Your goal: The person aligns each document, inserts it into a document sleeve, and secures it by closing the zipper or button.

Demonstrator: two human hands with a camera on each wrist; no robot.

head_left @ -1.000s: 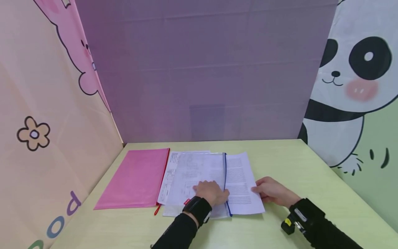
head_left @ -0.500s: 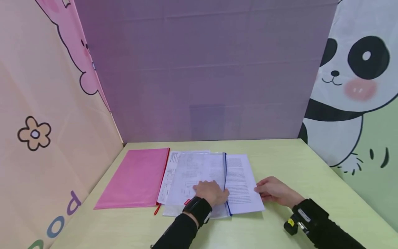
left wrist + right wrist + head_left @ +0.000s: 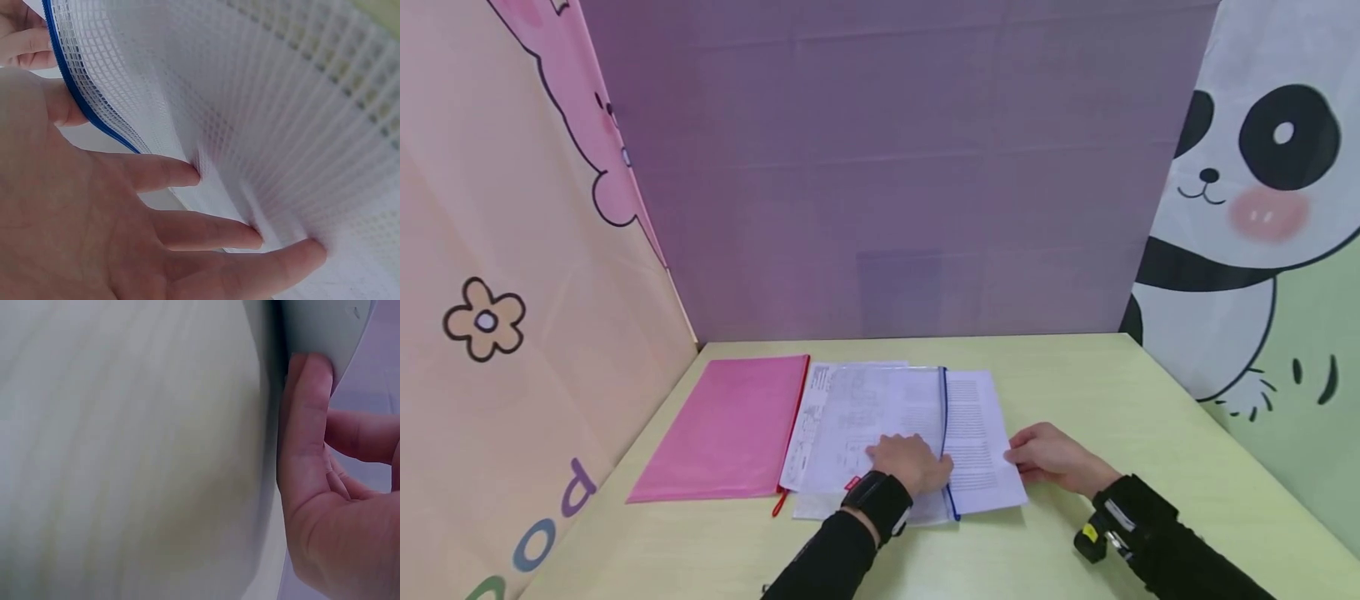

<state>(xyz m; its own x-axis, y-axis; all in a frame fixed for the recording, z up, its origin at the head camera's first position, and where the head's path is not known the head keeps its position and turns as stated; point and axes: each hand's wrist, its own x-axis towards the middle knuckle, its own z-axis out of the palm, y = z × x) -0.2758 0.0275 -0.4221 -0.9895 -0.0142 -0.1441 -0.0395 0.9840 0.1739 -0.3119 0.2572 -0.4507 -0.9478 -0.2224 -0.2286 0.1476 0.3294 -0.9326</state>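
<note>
A clear mesh pouch (image 3: 865, 417) with a blue zipper (image 3: 943, 408) along its right side lies on the table. My left hand (image 3: 910, 464) rests on the pouch beside the zipper; in the left wrist view its spread fingertips press into the mesh (image 3: 250, 112). A printed sheet (image 3: 973, 442) sticks out past the zipper to the right, its left part under or inside the pouch. My right hand (image 3: 1060, 460) pinches the sheet's right edge. In the right wrist view the hand (image 3: 337, 481) has its fingers against the paper (image 3: 319, 328).
A pink folder (image 3: 722, 429) with a red zipper lies at the left. Another printed sheet (image 3: 805, 425) shows between it and the pouch. Behind the table (image 3: 1112, 400) stands a purple panel (image 3: 895, 167), with a patterned cloth on either side.
The right hand and the sheet it pinches have shifted slightly left, so a little less of the sheet shows beyond the zipper. My left hand has stayed in place.
</note>
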